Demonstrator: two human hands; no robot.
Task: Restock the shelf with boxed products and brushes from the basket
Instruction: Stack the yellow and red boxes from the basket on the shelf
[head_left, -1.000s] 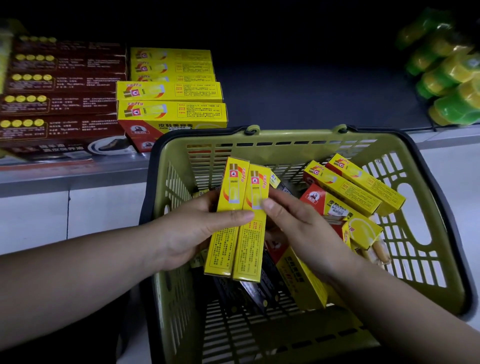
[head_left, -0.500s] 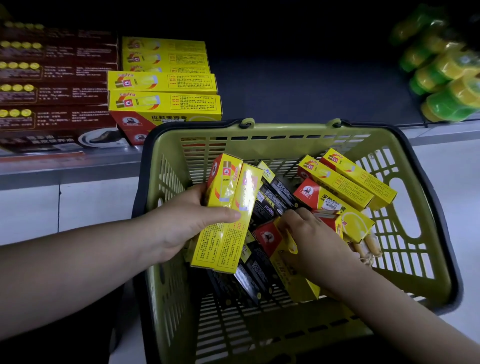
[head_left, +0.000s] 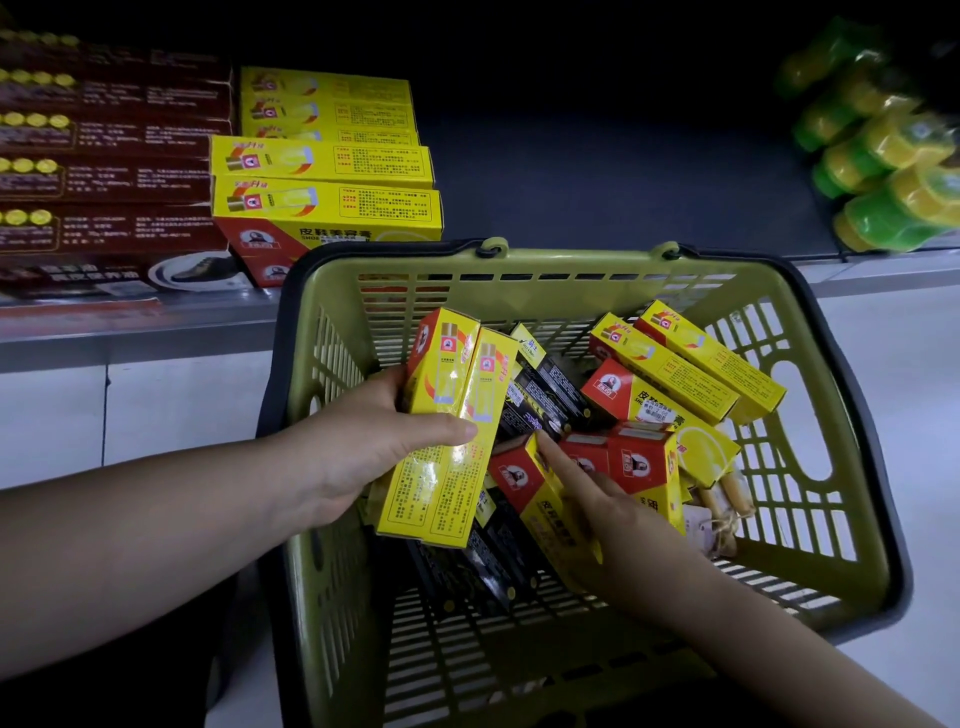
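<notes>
Yellow boxes (head_left: 441, 483), two clamped in the left grip (head_left: 353, 452) over the basket (head_left: 571, 260), need a firm squeeze while the right grip (head_left: 597, 512), its hold unclear, takes the red-ended box (head_left: 514, 475) just beside them.

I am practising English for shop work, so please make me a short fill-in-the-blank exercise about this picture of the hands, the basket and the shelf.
1. The left hand grips ___ yellow boxes side by side.
2. Inside the basket, the right hand touches a box whose end is ___.
3. On the shelf, the yellow stack lies to the ___ of the dark red boxes.

Missing words: two; red; right.
</notes>
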